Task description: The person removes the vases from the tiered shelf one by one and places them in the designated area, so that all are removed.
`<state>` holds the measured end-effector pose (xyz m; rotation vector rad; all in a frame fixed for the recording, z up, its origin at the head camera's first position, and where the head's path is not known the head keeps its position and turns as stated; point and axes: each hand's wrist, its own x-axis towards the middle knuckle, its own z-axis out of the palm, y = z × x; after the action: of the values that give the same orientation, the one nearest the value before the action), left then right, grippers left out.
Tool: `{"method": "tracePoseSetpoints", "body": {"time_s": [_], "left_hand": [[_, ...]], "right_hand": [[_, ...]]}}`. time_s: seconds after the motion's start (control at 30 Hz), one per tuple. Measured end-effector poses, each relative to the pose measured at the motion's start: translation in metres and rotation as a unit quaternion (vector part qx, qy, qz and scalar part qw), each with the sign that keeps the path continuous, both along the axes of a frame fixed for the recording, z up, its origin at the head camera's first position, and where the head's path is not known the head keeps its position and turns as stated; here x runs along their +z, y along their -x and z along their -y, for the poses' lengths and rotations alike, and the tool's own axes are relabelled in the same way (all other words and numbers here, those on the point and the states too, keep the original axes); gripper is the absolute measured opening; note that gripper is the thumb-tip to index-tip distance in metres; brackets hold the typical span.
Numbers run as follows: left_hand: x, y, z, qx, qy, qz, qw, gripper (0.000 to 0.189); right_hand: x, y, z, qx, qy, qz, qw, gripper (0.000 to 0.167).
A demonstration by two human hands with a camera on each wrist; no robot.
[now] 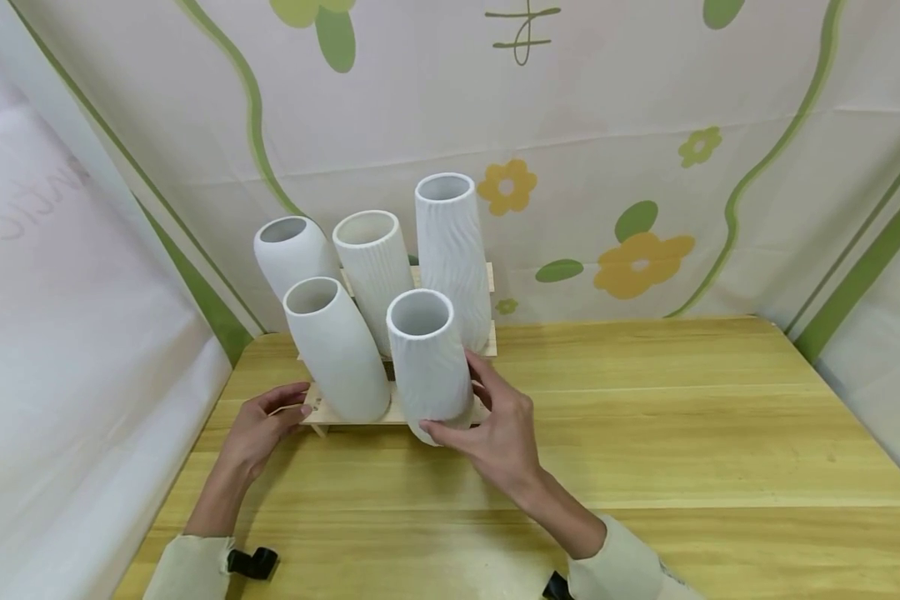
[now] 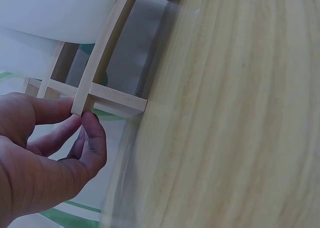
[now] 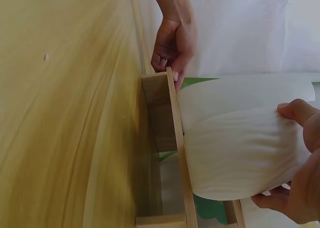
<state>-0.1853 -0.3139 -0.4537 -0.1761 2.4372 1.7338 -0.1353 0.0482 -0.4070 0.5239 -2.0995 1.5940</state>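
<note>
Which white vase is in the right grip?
The front right vase: the right grip curls round it alone; the smooth vase to its left is unheld.

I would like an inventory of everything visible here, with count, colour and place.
table: one, yellowish wood, foreground
rack: one, pale wood, on table
rear vases: three, white, at rack's back
left front vase: one, white, on rack
right front vase: one, white, at rack's front
cloth: count unclear, white with printed flowers, behind table
sleeves: two, cream, head view's bottom edge
wrist devices: two, black, beside sleeves
left hand: one, bare, pinching rack's left end
right hand: one, bare, holding right front vase
</note>
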Motion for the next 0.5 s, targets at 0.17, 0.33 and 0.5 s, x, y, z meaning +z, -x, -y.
{"method": "tracePoseSetpoints", "body": {"time_s": [0.17,0.33,0.5], "left_hand": [[0.000,0.000,0.000,0.000,0.002,-0.001,1.0000,0.056],[0.000,0.000,0.000,-0.001,-0.001,-0.003,1.0000,0.055],[0.001,0.000,0.000,-0.007,-0.011,-0.004,0.9999,0.055]], "right_hand": [[0.001,0.000,-0.011,-0.005,0.004,0.010,0.9999,0.090],[0.001,-0.001,-0.021,-0.006,0.004,0.014,0.9999,0.089],[0.001,-0.002,-0.029,-0.007,0.001,0.020,0.9998,0.087]]}}
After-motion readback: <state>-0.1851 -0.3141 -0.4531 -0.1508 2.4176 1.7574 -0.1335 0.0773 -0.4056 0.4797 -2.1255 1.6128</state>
